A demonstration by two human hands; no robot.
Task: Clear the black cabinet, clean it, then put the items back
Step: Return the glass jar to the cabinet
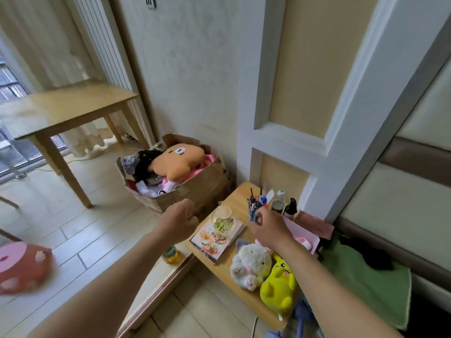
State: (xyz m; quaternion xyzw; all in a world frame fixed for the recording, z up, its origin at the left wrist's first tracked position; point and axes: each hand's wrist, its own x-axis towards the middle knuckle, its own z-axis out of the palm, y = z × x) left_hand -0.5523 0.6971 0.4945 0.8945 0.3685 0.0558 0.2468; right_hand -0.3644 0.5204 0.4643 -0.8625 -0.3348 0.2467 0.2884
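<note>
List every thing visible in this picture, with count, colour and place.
light wooden table: 1, tan, far left by the window
brown cardboard box: 1, brown, on the floor by the wall
orange plush bear: 1, orange, atop the box
low wooden bench: 1, tan, right of the box
clear glass jar: 1, transparent, on the book
illustrated cookbook: 1, pale with food photos, on the bench
bunch of dark pens: 1, dark, at the bench's back
white plush cat: 1, white, bench front
yellow plush toy: 1, yellow, beside the cat
green cloth: 1, green, far right
left grip: 1, bare hand, fingers curled, holds nothing
right grip: 1, bare hand, pinches the pens
</note>
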